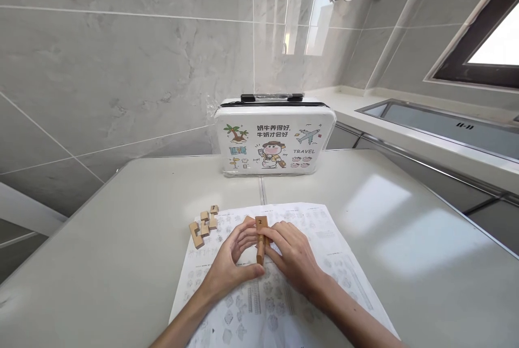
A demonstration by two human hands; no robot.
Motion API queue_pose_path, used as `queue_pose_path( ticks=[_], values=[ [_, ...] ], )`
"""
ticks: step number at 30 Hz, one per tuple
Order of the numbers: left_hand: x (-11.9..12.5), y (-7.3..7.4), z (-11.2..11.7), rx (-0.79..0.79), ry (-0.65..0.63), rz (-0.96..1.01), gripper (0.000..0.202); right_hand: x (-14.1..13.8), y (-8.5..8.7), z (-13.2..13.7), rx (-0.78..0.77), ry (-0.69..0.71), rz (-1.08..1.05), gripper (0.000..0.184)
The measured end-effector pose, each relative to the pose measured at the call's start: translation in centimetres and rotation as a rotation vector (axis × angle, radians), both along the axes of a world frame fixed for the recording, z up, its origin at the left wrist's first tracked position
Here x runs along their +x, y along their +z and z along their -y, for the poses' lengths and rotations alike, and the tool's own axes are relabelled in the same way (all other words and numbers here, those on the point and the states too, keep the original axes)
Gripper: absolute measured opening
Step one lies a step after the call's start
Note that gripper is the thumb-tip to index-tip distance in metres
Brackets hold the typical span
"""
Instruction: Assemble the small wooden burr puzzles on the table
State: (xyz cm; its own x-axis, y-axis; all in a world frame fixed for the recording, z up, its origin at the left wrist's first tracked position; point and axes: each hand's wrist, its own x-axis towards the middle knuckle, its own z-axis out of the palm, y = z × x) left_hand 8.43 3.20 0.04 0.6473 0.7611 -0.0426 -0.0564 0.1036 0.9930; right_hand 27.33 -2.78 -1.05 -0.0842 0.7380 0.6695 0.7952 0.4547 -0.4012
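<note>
Between my two hands, above the printed paper sheet (227, 288), are wooden puzzle pieces (261, 222), one of them marked "2". My left hand (231, 261) curves round their left side, with the thumb at the near end and the fingers at the far side. From the right, my right hand (292, 253) grips them with thumb and index finger. How the pieces fit together is partly hidden by my fingers. Left of my hands lie loose notched wooden pieces (196, 235), and another wooden piece (214, 209) marked "3" sits at their far end.
A white cartoon-printed case (275, 142) with a black handle stands at the back of the white table (121, 240), near the tiled wall (162, 67). To the right is a counter with a sink (446, 126), below a window.
</note>
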Motion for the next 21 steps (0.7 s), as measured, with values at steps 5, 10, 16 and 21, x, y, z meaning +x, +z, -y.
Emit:
queue_pose_path(
  ticks=[5, 10, 16, 21],
  values=[
    [0.1, 0.3, 0.2, 0.015, -0.025, -0.021, 0.091, 0.1, 0.0, 0.0, -0.024, 0.014, -0.023, 0.019],
    [0.2, 0.7, 0.3, 0.007, 0.026, -0.175, 0.056, -0.1, 0.0, 0.2, -0.108, 0.042, -0.126, 0.014],
    [0.7, 1.4, 0.2, 0.045, -0.025, -0.16, 0.045, -0.5, 0.6, 0.5, -0.253, 0.174, -0.287, 0.013],
    [0.6, 1.6, 0.1, 0.125, 0.088, -0.242, 0.046, -0.2, 1.0, 0.3, -0.331, 0.12, -0.482, 0.025]
  ],
)
